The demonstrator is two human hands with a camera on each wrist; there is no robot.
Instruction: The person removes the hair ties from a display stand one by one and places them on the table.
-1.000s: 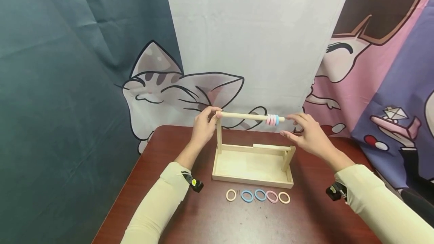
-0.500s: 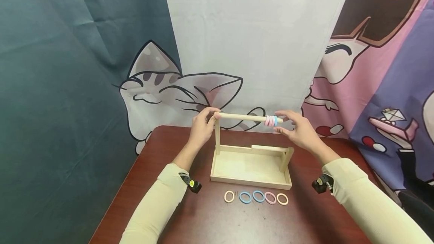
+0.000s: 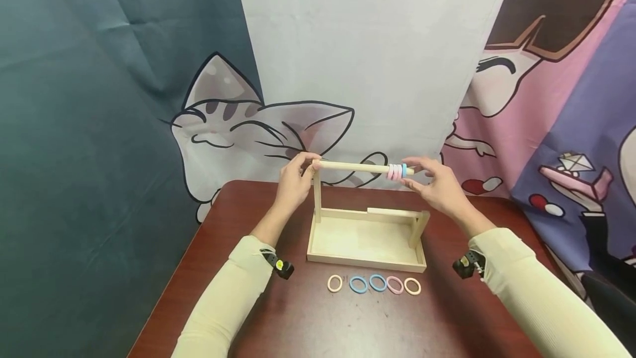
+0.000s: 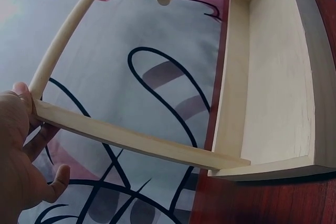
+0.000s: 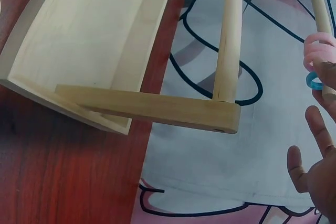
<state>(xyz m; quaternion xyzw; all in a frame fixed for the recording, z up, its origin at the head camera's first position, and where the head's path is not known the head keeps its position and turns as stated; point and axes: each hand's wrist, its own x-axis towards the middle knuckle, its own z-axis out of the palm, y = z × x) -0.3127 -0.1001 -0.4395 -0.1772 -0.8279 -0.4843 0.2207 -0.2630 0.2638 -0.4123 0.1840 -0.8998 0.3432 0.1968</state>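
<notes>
My left hand [image 3: 293, 184] grips the top corner of a wooden stand, where the tall post [image 3: 317, 198] meets the upper dowel [image 3: 353, 167]. Several pink rings [image 3: 395, 172] and a blue ring [image 3: 404, 170] sit around that dowel near its free right end. At this end my right hand [image 3: 439, 184] pinches the blue ring between thumb and fingers; its other fingers are spread in the right wrist view. Below, a second dowel [image 5: 229, 40] runs from the shorter post [image 5: 173, 109]. Both posts rise from the stand's shallow tray base [image 3: 365, 262].
Loose rings lie in a row before the stand: a cream ring [image 3: 335, 283] at left, two blue ones, a pink ring [image 3: 395, 285] and another cream one. The dark red table [image 3: 248, 209] ends against a printed cloth [image 3: 377, 70] behind.
My right hand has moved left from beyond the dowel's free end and now takes hold of the blue ring. The left hand stays at the post's top.
</notes>
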